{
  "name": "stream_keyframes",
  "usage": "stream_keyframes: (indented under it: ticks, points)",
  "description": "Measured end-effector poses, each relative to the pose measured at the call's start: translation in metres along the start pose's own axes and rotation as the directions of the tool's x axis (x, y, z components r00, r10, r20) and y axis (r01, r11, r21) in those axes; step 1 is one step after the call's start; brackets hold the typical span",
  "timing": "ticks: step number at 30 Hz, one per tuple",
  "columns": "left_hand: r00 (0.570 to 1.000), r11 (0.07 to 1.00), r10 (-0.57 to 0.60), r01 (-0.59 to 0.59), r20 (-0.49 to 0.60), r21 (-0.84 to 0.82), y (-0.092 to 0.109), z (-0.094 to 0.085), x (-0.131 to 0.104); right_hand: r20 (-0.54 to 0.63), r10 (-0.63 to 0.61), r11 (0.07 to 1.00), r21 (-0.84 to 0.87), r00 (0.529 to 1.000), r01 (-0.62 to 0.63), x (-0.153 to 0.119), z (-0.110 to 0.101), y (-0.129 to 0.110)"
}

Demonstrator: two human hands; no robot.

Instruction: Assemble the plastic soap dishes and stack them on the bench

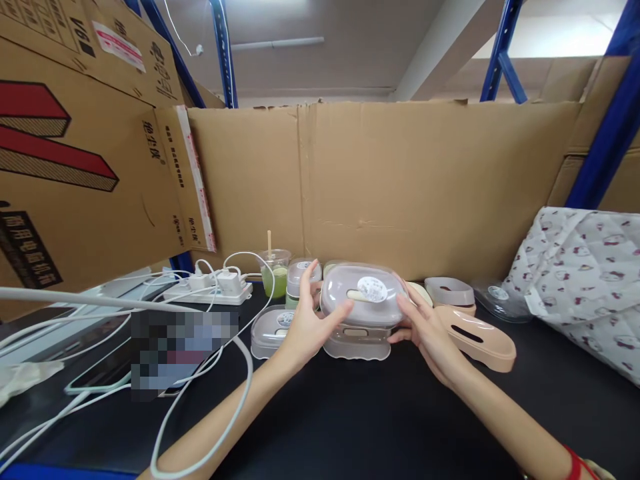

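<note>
Between my two hands is a rounded plastic box with a translucent greyish lid [340, 283], tilted so that its top faces me. The lid bears a round white label and a slot showing something cream-coloured. My left hand [313, 323] grips its left end, the thumb across the front. My right hand [427, 327] pinches the right end with bent fingers. Just below and behind, a clear wavy-edged cover [357, 347] stands on the dark table. Left of it sits a similar lidded box [265, 337] with a round label. A peach slotted tray [487, 340] lies beyond my right hand.
A cup of green drink [274, 283] stands behind my left hand. Loose white cables [247, 380], a power strip [240, 293] and a phone [100, 370] lie at the left. A greyish slotted piece [450, 290], clear lid [505, 307] and patterned quilted bag [590, 273] are at right.
</note>
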State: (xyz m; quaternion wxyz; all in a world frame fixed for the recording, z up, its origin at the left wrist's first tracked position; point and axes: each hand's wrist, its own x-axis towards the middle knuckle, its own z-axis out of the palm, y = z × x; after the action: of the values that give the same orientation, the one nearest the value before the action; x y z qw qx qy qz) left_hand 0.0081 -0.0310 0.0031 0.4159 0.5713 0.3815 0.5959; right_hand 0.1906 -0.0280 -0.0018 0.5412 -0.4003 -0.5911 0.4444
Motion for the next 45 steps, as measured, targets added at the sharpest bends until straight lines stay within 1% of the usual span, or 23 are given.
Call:
stream_keyframes:
  ticks: [2, 4, 6, 8, 10, 12, 15, 17, 18, 22, 23, 25, 26, 27, 29, 31, 32, 33, 34, 37, 40, 43, 45]
  points:
    - [0.994, 0.984, 0.103, -0.105, 0.024, 0.147, -0.003, -0.001, 0.003, 0.013, 0.042, 0.998, 0.048, 0.999, -0.042, 0.002, 0.000, 0.001]
    - [0.991, 0.957, 0.129, -0.131, 0.027, 0.257, -0.005, -0.003, 0.004, 0.054, 0.039, 0.999, 0.023, 0.998, -0.041, 0.004, -0.003, 0.002]
    - [0.993, 0.926, 0.116, -0.114, 0.016, 0.359, -0.007, -0.005, 0.004, 0.067, 0.036, 0.997, -0.070, 0.997, -0.031, 0.007, -0.007, 0.004]
    - [0.996, 0.881, 0.092, -0.089, 0.016, 0.465, -0.009, -0.006, 0.004, 0.021, 0.006, 0.980, -0.201, 1.000, -0.001, 0.010, -0.012, 0.007]
    - [0.998, 0.835, 0.057, -0.054, 0.011, 0.547, -0.012, -0.006, 0.003, -0.023, -0.064, 0.944, -0.326, 0.998, 0.053, 0.012, -0.015, 0.011]
    - [1.000, 0.794, 0.021, -0.013, -0.007, 0.607, -0.015, -0.006, 0.003, -0.003, -0.103, 0.908, -0.408, 0.995, 0.093, 0.014, -0.017, 0.016]
    - [1.000, 0.738, 0.011, 0.002, -0.015, 0.675, -0.020, -0.005, 0.004, 0.048, -0.080, 0.877, -0.471, 0.996, 0.093, 0.016, -0.015, 0.023]
    - [0.999, 0.703, 0.048, -0.051, 0.023, 0.710, -0.021, -0.005, 0.004, 0.048, -0.089, 0.858, -0.504, 0.995, 0.101, 0.017, -0.014, 0.027]
    - [0.995, 0.683, 0.080, -0.100, 0.062, 0.723, -0.022, -0.005, 0.005, 0.045, -0.101, 0.845, -0.523, 0.994, 0.110, 0.017, -0.014, 0.029]
    - [0.950, 0.576, 0.204, -0.310, 0.234, 0.756, -0.023, -0.006, 0.005, 0.057, -0.113, 0.783, -0.609, 0.992, 0.124, 0.018, -0.019, 0.032]
    - [0.943, 0.554, 0.216, -0.331, 0.252, 0.764, -0.023, -0.007, 0.005, 0.055, -0.119, 0.772, -0.623, 0.991, 0.127, 0.018, -0.023, 0.030]
    - [0.944, 0.531, 0.227, -0.327, 0.241, 0.781, -0.023, -0.007, 0.005, 0.024, -0.159, 0.740, -0.659, 0.987, 0.135, 0.020, -0.033, 0.026]
    - [0.946, 0.529, 0.233, -0.316, 0.223, 0.787, -0.023, -0.007, 0.004, -0.011, -0.189, 0.702, -0.701, 0.982, 0.128, 0.021, -0.040, 0.025]
    - [0.948, 0.532, 0.244, -0.308, 0.206, 0.789, -0.023, -0.007, 0.004, -0.051, -0.220, 0.639, -0.762, 0.974, 0.105, 0.022, -0.048, 0.023]
    - [0.944, 0.545, 0.277, -0.306, 0.178, 0.780, -0.021, -0.006, 0.002, -0.142, -0.240, 0.447, -0.894, 0.960, -0.020, 0.024, -0.065, 0.023]
    - [0.934, 0.557, 0.314, -0.328, 0.172, 0.763, -0.019, -0.005, 0.001, -0.229, -0.172, 0.229, -0.955, 0.958, -0.187, 0.027, -0.082, 0.028]
    - [0.927, 0.559, 0.332, -0.343, 0.176, 0.754, -0.017, -0.005, 0.000, -0.262, -0.121, 0.139, -0.959, 0.957, -0.245, 0.028, -0.090, 0.030]
    - [0.920, 0.559, 0.346, -0.357, 0.181, 0.748, -0.016, -0.005, -0.001, -0.285, -0.068, 0.075, -0.957, 0.956, -0.280, 0.029, -0.096, 0.033]
    - [0.914, 0.554, 0.360, -0.371, 0.188, 0.745, -0.015, -0.005, -0.001, -0.292, -0.022, 0.037, -0.956, 0.956, -0.291, 0.029, -0.100, 0.035]
    - [0.890, 0.515, 0.400, -0.417, 0.220, 0.749, -0.013, -0.005, -0.002, -0.274, 0.050, 0.023, -0.961, 0.960, -0.276, 0.026, -0.099, 0.030]
    - [0.856, 0.446, 0.435, -0.474, 0.279, 0.759, -0.014, -0.005, -0.003, -0.287, 0.087, 0.041, -0.956, 0.954, -0.292, 0.019, -0.085, 0.011]
    - [0.804, 0.361, 0.482, -0.544, 0.348, 0.757, -0.016, -0.004, -0.004, -0.309, 0.135, 0.049, -0.947, 0.941, -0.318, 0.012, -0.073, -0.006]
    - [0.757, 0.303, 0.527, -0.592, 0.387, 0.746, -0.018, -0.004, -0.004, -0.332, 0.172, 0.039, -0.938, 0.927, -0.343, 0.010, -0.072, -0.011]
